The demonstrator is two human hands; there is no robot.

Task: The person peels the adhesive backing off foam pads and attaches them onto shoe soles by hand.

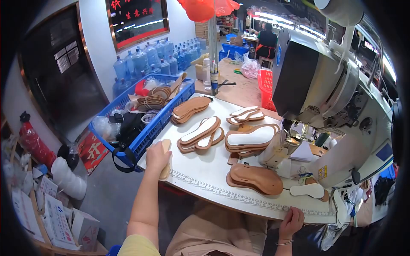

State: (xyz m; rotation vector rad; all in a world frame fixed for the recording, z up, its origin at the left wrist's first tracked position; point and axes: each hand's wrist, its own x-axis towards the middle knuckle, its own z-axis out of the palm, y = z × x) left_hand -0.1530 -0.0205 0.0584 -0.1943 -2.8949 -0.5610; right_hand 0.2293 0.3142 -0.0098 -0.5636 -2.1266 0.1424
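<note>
My left hand [157, 157] is closed around a tan, sole-shaped piece [165, 170] at the left edge of the white table. My right hand [292, 221] rests at the table's front edge with its fingers curled in, and no object shows in it. Between my hands lie stacks of insoles: brown ones [191, 107] at the back left, white-topped ones [200, 130] in front of them, a larger white-topped stack [251, 136] in the middle, and a brown stack [256, 178] nearer me. A small white-topped stack [247, 114] lies further back.
A sewing machine [294, 81] stands over the table's right side, a white insole [307, 190] near its base. A measuring tape [230, 193] runs along the front edge. Left stands a blue crate [141, 149] of materials. Behind are water bottles [141, 59], a red basket [266, 85] and a seated person [267, 40].
</note>
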